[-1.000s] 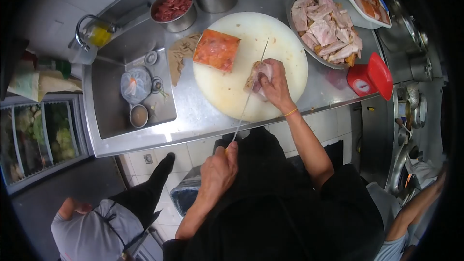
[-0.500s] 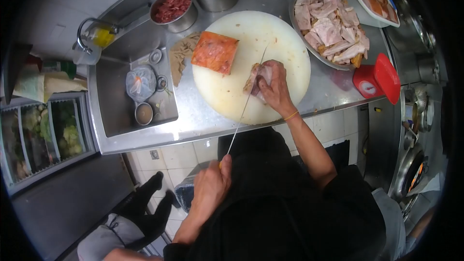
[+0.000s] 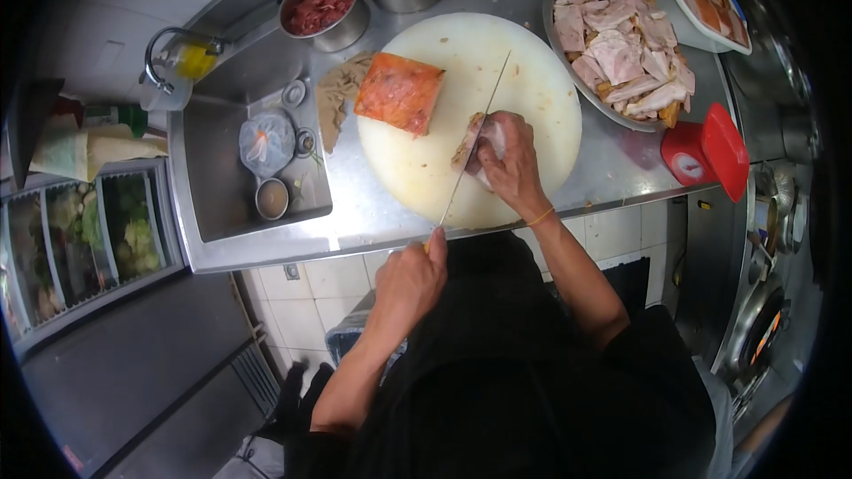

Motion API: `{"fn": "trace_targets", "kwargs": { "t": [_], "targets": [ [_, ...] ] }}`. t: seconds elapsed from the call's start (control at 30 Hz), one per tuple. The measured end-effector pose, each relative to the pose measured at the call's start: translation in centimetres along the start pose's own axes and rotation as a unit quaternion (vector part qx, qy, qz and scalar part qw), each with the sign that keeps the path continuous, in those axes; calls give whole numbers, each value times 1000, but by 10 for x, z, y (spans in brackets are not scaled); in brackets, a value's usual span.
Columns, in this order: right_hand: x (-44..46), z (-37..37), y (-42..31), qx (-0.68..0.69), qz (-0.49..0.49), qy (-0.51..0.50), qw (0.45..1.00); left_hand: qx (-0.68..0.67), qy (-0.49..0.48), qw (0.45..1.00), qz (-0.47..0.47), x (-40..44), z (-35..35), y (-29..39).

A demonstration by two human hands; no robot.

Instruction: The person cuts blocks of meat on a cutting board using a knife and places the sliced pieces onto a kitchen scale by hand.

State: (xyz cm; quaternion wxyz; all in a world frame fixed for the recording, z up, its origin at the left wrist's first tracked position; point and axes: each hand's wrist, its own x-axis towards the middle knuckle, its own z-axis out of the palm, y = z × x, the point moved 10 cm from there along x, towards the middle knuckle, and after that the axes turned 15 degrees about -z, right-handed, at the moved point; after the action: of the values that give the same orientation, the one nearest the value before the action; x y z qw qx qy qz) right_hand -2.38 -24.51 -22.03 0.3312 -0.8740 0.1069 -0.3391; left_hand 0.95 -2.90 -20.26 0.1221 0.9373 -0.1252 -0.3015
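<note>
My left hand (image 3: 410,282) is closed around the handle of a long knife (image 3: 493,93), whose thin blade slants up and right across a round white cutting board (image 3: 399,173). Under the fingers of my right hand (image 3: 512,160) is a piece of pale meat (image 3: 473,162) with a browned edge, pressed to the board. The blade lies over the meat, just left of those fingers. To the left on the board rests a larger slab of meat (image 3: 399,93) with an orange-red surface.
Left of the board are a brown cloth (image 3: 337,98) and a sink (image 3: 213,200) with a plastic bag. A bowl of red meat (image 3: 348,31), a tray of sliced meat (image 3: 575,71), and a red scale (image 3: 685,144) surround the board. Co-workers' clothing shows at the lower edges.
The knife and my left hand have moved up and slightly right, the blade reaching farther over the board. My right hand still holds the meat. The co-worker at lower left has moved mostly out of view.
</note>
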Motion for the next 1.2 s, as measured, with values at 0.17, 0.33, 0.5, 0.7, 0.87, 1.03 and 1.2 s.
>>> {"fn": "trace_targets", "kwargs": {
  "t": [0.17,0.33,0.5,0.7,0.87,1.03,1.2],
  "targets": [
    [-2,1,3,8,7,-2,1000,-34,30,999,0,33,12,25],
    [-4,5,9,3,19,8,1000,-59,33,998,17,51,27,33],
    [-4,5,9,-6,16,6,1000,-18,-3,997,81,17,37,11],
    [-2,4,0,-1,-3,21,1000,10,-73,992,-99,-38,32,-59],
    [-6,11,7,-10,-24,2,1000,-28,-61,995,-70,0,42,-29],
    [-5,14,14,1,-6,-6,1000,-44,-36,996,-66,9,53,-30],
    [16,4,-7,-91,-102,-25,990,27,-66,985,-158,-31,41,-65]
  ]
}}
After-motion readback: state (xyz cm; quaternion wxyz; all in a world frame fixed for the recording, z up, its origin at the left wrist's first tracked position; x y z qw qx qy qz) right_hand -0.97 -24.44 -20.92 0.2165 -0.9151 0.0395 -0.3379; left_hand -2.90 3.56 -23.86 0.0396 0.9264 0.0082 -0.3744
